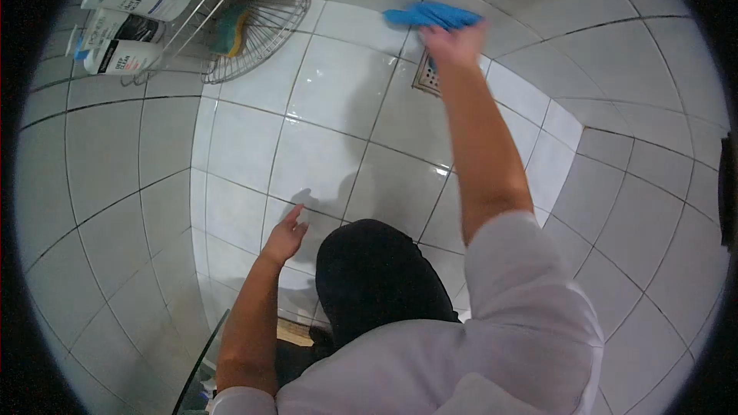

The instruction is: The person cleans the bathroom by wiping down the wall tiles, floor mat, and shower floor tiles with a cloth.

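My right hand [455, 42] reaches far forward, its fingers closed on a blue cloth [432, 13]. The cloth lies bunched against the lower part of the tiled wall, where it meets the floor. Just below that hand is a square floor drain [425, 81], partly hidden by my wrist. Nearer to me, my left hand [285, 238] hovers over the white tiled floor [319, 150] with its fingers apart and nothing in it.
A wire corner rack [265, 38] at the upper left bears a sponge [231, 33] and several white bottles, one a tube [123, 57]. Tiled walls close in on both sides. My bent knee [377, 269] fills the lower middle. At lower left stands a glass edge [201, 361].
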`<state>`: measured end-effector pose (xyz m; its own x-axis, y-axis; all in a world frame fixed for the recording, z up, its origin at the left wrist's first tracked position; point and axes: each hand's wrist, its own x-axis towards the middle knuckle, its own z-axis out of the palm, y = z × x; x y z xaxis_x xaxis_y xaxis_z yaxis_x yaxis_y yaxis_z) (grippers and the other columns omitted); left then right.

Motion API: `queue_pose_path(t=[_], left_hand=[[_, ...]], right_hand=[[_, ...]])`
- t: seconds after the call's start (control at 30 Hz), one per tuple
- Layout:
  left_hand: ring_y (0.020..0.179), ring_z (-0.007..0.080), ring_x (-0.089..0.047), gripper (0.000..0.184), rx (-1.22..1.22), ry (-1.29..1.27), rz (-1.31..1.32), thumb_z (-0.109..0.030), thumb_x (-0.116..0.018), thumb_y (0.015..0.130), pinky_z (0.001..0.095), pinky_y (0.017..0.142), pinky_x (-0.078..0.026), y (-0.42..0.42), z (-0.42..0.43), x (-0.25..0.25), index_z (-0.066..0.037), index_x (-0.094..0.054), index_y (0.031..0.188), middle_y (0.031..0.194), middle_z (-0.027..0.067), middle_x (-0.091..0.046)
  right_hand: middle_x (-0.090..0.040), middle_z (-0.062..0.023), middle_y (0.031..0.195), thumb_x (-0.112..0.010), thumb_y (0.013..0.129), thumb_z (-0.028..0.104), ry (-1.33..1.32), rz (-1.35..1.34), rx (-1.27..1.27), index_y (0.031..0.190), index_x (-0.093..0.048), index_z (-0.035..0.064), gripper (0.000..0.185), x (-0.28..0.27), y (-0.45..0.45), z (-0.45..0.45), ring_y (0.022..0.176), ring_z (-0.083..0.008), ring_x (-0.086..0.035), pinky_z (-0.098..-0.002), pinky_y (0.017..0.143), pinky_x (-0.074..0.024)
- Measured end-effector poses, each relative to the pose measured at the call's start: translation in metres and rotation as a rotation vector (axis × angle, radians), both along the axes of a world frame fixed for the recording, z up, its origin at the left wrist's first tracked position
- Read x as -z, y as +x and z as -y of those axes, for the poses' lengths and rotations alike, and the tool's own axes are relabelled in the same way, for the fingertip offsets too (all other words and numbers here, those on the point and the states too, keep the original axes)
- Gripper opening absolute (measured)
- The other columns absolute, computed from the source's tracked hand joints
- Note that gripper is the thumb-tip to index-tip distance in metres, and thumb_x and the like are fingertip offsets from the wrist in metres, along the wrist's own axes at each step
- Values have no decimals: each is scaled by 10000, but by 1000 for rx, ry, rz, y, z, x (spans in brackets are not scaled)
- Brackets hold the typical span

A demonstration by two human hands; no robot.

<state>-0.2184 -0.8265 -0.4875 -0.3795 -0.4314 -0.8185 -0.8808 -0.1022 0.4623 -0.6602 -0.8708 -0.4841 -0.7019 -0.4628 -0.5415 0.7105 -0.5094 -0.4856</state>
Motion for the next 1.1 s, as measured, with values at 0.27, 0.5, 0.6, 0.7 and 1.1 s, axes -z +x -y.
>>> queue_pose_path(t=[0.27, 0.5, 0.6, 0.7, 1.1], left_hand=[[1109, 266, -461, 453, -114, 31, -143, -168, -469, 848, 314, 896, -371, -6, -5, -2, -132, -347, 1283, 1216, 179, -455], [1149, 238, -421, 480, -300, 171, 44, -147, -461, 853, 293, 925, -336, 29, -28, -24, -118, -307, 1306, 1265, 163, -410], [1124, 260, -448, 475, -335, 145, 6, -157, -464, 854, 307, 911, -359, 50, -35, -13, -126, -312, 1303, 1253, 174, -420], [1091, 287, -475, 471, -287, 56, -73, -173, -469, 855, 319, 893, -381, 64, -39, 3, -132, -315, 1298, 1237, 186, -432], [1080, 329, -472, 497, -162, 57, 61, -246, -496, 833, 358, 891, -388, 66, -54, -7, -116, -336, 1285, 1172, 225, -471]], right_hand=[[-545, -158, 1044, -321, 842, 300, 211, -233, 461, 980, -540, 21, 381, -18, -144, -152, 969, -332, -510, -540, 853, -381], [-378, -137, 1280, -442, 819, 292, 1833, -1626, -1344, 1208, -443, 88, 439, -70, 32, 65, 1152, -321, -369, -545, 928, -280], [-443, -129, 1237, -467, 816, 236, 1666, -1747, -1390, 1181, -479, 119, 383, -65, 68, 107, 1092, -309, -463, -541, 902, -318], [-522, -83, 1078, -522, 795, 281, 624, -841, -541, 1109, -509, 125, 350, -38, 70, 146, 898, -224, -517, -396, 809, -390], [-383, -75, 1298, -592, 756, 259, 1187, -1929, -1143, 1164, -484, 291, 423, 84, 119, 94, 1132, -294, -422, -371, 928, -368]])
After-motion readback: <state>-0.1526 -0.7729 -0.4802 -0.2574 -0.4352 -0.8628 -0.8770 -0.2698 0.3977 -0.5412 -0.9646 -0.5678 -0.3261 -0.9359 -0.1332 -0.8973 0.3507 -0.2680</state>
